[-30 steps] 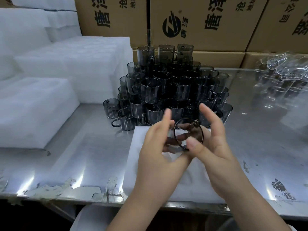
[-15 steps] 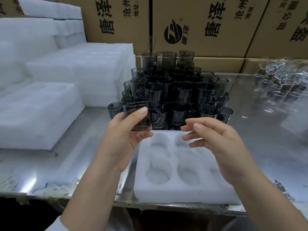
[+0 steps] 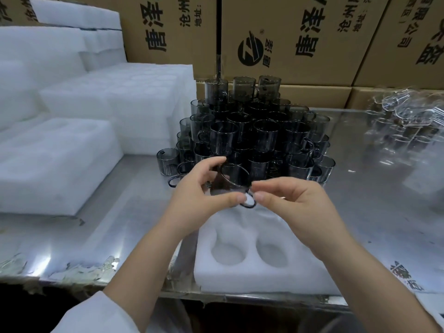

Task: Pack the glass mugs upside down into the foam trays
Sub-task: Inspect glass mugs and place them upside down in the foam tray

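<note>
Steel table [image 3: 365, 212], smoky mug [image 3: 231, 181], seemingly tilted

The mug [image 3: 230, 181], which the left hand [image 3: 199, 195] held alone beyond the far left corner of the foam tray [image 3: 252, 277] half a second ago, is now tilted above the middle of the tray's far edge. The right hand [image 3: 295, 207], then loose and apart over the tray, has closed in and pinches the mug by its handle [image 3: 248, 203].
</note>
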